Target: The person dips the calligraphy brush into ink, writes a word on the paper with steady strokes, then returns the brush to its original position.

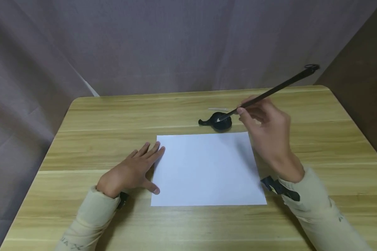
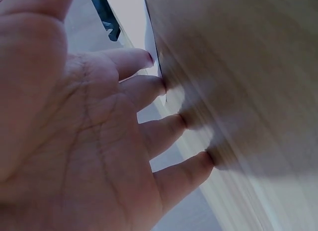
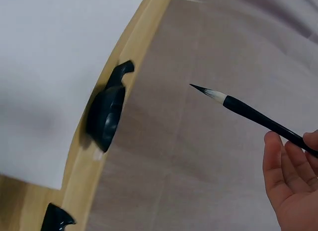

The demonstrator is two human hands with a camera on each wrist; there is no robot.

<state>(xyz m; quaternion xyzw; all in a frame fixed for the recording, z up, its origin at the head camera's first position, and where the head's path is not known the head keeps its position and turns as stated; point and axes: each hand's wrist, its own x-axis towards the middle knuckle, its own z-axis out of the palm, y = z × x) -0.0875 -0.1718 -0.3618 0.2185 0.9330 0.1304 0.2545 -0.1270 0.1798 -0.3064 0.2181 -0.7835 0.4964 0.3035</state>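
Note:
My right hand [image 1: 268, 130] pinches the dark shaft of a writing brush [image 1: 279, 85] between thumb and fingers. The brush slants down to the left, its hanging loop at the upper end. Its bristles [image 3: 211, 94] are white near the shaft and dark at the point. A small black ink dish [image 1: 223, 124] with a curved handle sits behind the paper; in the right wrist view the brush tip is held apart from it. My left hand [image 1: 130, 174] lies with fingers spread at the left edge of a blank white sheet of paper [image 1: 207, 170], fingertips [image 2: 141, 59] on the edge and the wood.
A thin clear strip [image 1: 218, 109] lies behind the dish. The wooden table [image 1: 97, 139] has rounded back corners, with a grey cloth [image 1: 160, 45] hanging behind it. A black object [image 3: 55, 218], its kind unclear, shows at the lower left of the right wrist view.

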